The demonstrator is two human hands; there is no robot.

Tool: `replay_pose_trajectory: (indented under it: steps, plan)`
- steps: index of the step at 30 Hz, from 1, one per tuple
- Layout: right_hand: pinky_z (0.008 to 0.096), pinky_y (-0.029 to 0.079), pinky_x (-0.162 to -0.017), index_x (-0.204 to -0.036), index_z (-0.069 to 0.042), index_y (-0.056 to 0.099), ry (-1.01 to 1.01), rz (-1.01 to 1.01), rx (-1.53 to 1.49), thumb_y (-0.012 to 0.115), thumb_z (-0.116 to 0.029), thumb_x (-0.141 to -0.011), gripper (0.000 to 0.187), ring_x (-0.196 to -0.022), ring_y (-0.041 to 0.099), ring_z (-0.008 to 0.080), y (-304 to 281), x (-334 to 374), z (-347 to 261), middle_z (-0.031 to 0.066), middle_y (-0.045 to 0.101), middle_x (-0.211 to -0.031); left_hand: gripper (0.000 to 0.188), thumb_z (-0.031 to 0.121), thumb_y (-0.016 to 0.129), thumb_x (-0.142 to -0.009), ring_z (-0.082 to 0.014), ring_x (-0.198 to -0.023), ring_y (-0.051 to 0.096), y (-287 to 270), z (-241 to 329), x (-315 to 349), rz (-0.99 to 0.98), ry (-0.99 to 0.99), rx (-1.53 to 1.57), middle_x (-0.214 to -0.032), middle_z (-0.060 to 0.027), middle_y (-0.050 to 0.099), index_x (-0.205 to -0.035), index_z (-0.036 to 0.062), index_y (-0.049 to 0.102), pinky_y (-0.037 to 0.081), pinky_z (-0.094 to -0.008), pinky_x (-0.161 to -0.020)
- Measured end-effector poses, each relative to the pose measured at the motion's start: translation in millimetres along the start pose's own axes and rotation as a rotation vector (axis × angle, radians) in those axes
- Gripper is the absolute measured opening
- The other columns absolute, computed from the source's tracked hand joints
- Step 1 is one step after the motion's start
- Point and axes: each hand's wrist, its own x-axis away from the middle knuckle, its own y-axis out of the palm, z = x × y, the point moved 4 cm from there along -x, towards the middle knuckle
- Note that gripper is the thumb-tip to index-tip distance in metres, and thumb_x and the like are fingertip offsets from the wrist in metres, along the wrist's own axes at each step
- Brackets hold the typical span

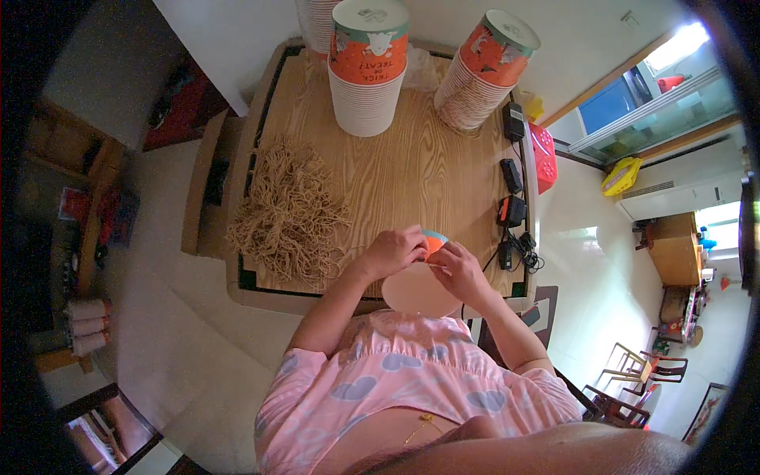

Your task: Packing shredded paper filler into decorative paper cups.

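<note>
At the table's near edge I have a paper bucket [419, 291] tilted, its pale round opening or base turned toward me. Orange and teal printing shows on its far side. The fingers of my left hand [397, 248] are closed on the bucket's upper edge. My right hand [464, 273] pinches the same edge on the other side, and a thin pale line runs near its fingertips. Whether that line is twine or the bucket's rim I cannot tell. Left of my left hand lies a loose heap of tan twine [289, 210].
Upside-down stacks of printed paper buckets stand at the back: a middle stack [368, 87] and a right stack [479, 75]. Black power adapters with coiled cables [513, 210] line the right edge of the wooden table [396, 174]. A red plastic stool [543, 158] is beyond it.
</note>
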Motion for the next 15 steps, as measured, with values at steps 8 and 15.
replay_pose_trajectory:
  steps: [8,15]
  plan:
    - [0.0250,0.040,-0.052,-0.091,-0.006,0.052,0.456,0.400,-0.178,0.056,-0.005,-0.077,0.014,-0.055,0.045,0.0119,-10.3,8.9,74.4,0.0058,0.048,-0.061,0.033,0.015,0.066,-0.071,-0.0301,-0.094,0.050,-46.4,-4.3,4.7,0.716,-0.019,-0.264,-0.096,-0.0121,0.053,-0.100,0.0087,0.052,0.040,-0.0396,-0.081]
    - [0.0222,0.040,-0.048,-0.104,-0.009,0.043,0.553,0.272,-0.602,0.055,0.004,-0.076,0.033,-0.055,0.044,0.0077,40.0,46.0,87.6,-0.0003,0.042,-0.064,0.043,0.027,0.063,-0.075,-0.0353,-0.087,0.055,34.0,-83.7,49.6,0.544,-0.418,0.050,-0.094,-0.0225,0.055,-0.102,-0.0034,0.048,0.044,-0.0434,-0.073]
